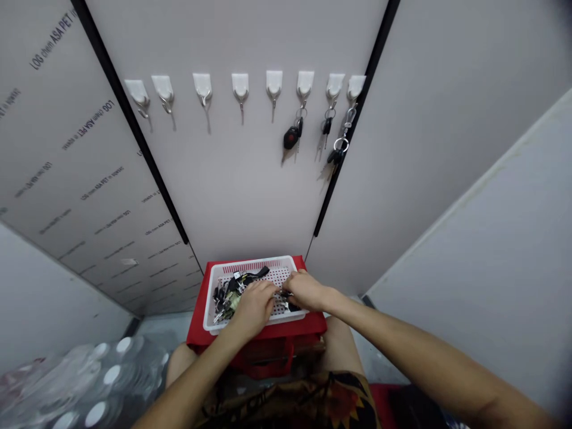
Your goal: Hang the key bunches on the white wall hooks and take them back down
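My left hand and my right hand meet over the right half of a white plastic basket. Their fingers are closed on a small bunch of keys, largely covered by the fingers, so its details are hard to make out. To the left of my left hand, a heap of keys with dark and green fobs or straps lies in the basket. A black strap rests along the far side of the heap.
Several white hooks run in a row along the wall panel. Three key sets hang at the right end, one being a black key fob. The basket stands on a red box. Plastic bottles are at lower left.
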`<state>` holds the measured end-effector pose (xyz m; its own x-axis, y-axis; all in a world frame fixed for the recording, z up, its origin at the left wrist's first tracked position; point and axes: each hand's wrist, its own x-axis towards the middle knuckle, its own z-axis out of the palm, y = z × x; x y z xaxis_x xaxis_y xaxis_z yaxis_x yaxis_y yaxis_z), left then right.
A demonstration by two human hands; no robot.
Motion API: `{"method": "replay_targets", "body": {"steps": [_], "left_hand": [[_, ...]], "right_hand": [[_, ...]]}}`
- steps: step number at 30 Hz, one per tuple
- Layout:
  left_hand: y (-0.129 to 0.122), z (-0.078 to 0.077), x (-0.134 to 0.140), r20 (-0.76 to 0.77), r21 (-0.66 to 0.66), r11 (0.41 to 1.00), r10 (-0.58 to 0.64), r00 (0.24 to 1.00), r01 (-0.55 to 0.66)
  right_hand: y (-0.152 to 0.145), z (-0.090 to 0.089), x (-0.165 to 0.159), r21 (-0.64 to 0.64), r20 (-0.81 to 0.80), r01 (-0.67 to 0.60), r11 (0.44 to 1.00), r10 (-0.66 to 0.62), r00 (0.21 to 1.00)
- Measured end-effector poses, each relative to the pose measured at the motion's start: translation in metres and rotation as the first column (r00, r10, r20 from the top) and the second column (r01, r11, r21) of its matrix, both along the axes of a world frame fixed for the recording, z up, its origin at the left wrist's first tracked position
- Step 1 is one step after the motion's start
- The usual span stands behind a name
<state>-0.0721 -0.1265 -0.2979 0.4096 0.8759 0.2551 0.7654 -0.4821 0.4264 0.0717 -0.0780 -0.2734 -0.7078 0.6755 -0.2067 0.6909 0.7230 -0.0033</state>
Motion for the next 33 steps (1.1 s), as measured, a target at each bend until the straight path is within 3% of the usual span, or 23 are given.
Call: {"method": "replay_targets", "body": {"steps": [3,6,10,13,16,20,24,26,29,31,33], "left_hand": [[-0.001,-0.002,0.0,0.035,-0.011,1.0,0.029,0.999,-0.029],[0.0,-0.003,-0.001,0.113,-0.046,0.997,0.062,0.992,-0.057],[0.008,0.0,0.002,0.354,-0.184,0.975,0.181,0.918,-0.122],[0.017,0.007,0.008,0.596,-0.274,0.962,0.172,0.784,-0.003],[0.024,0.016,0.009,0.734,-0.347,0.935,0.224,0.641,0.07],[0.029,0.028,0.001,0.77,-0.407,0.913,0.337,0.541,0.01],[0.029,0.043,-0.012,0.749,-0.355,0.927,0.362,0.555,-0.126],[0.03,0.051,-0.016,0.723,-0.319,0.935,0.345,0.599,-0.154],[0.032,0.061,-0.018,0.703,-0.281,0.947,0.312,0.639,-0.155],[0.033,0.066,-0.018,0.709,-0.264,0.956,0.284,0.645,-0.131],[0.033,0.069,-0.019,0.717,-0.256,0.963,0.244,0.652,-0.079]], "right_hand": [[0.005,0.004,0.005,-0.038,-0.16,0.081,0.996,-0.086,0.983],[0.011,0.009,0.008,-0.142,-0.417,0.193,0.971,-0.236,0.878],[0.014,0.019,0.002,-0.453,-0.68,0.158,0.877,-0.455,0.575],[0.013,0.028,-0.01,-0.664,-0.688,0.055,0.746,-0.638,0.346],[0.012,0.036,-0.02,-0.736,-0.66,0.016,0.676,-0.724,0.2],[0.012,0.041,-0.026,-0.734,-0.675,0.011,0.679,-0.731,0.097],[0.014,0.042,-0.021,-0.659,-0.751,0.061,0.749,-0.661,0.006],[0.013,0.044,-0.018,-0.554,-0.826,0.145,0.82,-0.563,0.025],[0.011,0.048,-0.018,-0.349,-0.891,0.143,0.926,-0.375,0.258],[0.011,0.05,-0.02,-0.285,-0.878,0.095,0.954,-0.3,0.374],[0.013,0.052,-0.023,-0.289,-0.878,0.104,0.952,-0.307,0.368]]}}
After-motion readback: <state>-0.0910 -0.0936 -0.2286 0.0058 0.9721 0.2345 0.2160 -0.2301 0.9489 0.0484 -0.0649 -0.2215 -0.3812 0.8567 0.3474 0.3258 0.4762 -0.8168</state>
